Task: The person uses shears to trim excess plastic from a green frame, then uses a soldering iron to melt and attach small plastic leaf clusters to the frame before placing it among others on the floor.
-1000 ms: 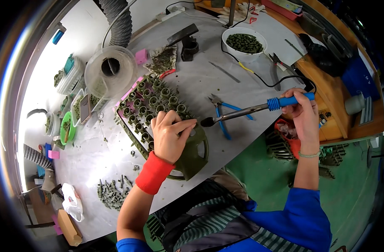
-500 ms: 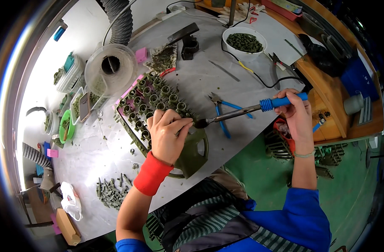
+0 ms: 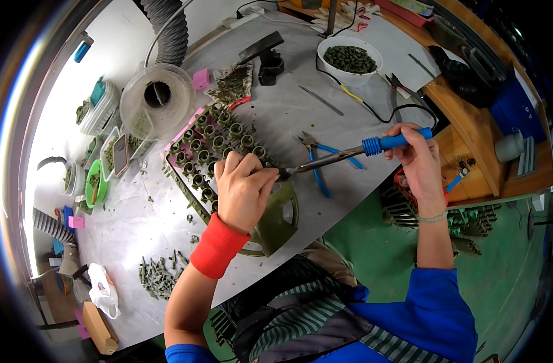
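Grey tabletop (image 3: 325, 221) spreads bare between the dark green moulded piece (image 3: 276, 218) and its slanting near edge; the blue-handled pliers (image 3: 318, 181) narrow the room on the right. Here's the right hand (image 3: 415, 163), fingers wrapped round the blue-handled iron (image 3: 340, 156), whose tip is right by the left fingertips! The left hand (image 3: 242, 190), fingers bunched, sits at the green piece's upper end; whether it pinches anything, I can't tell.
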A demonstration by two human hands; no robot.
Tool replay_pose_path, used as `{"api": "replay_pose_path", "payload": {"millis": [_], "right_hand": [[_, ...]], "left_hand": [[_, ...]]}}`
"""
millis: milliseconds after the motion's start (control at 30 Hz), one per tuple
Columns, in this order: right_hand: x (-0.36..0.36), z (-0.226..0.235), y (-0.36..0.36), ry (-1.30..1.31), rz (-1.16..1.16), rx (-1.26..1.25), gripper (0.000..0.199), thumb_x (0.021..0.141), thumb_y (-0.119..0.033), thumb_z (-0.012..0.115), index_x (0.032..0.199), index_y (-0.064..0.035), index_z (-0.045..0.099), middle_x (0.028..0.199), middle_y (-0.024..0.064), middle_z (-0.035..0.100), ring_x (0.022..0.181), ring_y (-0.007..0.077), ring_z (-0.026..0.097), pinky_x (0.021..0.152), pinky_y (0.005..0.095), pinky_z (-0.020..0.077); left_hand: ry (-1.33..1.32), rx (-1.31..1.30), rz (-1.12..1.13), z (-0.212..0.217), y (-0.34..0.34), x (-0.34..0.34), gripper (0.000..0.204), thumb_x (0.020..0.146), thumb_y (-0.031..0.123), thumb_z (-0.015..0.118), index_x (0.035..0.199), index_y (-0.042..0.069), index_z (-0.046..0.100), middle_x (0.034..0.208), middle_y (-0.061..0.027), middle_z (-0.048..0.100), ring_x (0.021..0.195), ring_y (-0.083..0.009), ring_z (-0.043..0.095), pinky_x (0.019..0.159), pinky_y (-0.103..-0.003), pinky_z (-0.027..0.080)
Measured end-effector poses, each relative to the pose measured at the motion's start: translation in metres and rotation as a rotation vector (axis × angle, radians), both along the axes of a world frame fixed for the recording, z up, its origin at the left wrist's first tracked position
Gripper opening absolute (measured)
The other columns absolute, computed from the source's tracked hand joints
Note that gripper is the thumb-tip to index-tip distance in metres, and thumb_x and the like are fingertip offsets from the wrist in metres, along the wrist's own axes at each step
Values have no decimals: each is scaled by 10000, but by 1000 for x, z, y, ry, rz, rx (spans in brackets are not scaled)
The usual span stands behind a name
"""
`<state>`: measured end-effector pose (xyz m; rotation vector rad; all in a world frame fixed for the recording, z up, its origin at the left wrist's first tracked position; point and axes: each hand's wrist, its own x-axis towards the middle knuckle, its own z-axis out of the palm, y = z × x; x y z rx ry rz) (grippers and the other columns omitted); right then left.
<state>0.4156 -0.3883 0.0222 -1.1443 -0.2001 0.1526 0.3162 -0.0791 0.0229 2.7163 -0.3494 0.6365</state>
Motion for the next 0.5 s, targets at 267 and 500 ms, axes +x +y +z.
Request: {"api": "replay_pose_path", "payload": {"millis": [267, 500], "right_hand": [[6, 14, -18, -41, -46, -69, 223, 951, -177, 593, 945, 35, 663, 905, 143, 695, 667, 174, 644, 652, 279, 532], [30, 20, -22, -9, -205, -35, 228, 946, -193, 607, 962, 30, 651, 904, 130, 686, 684, 163, 642, 661, 267, 524]], "left_hand": [[9, -3, -10, -2, 3, 2, 101, 739, 116, 748, 835, 139, 765, 774, 18, 526, 823, -208, 485, 757, -358, 339], [84, -361, 108, 41, 19, -51, 96, 796, 10, 724, 869, 28, 665, 724, -69, 530, 680, -209, 491, 632, -338, 403]]}}
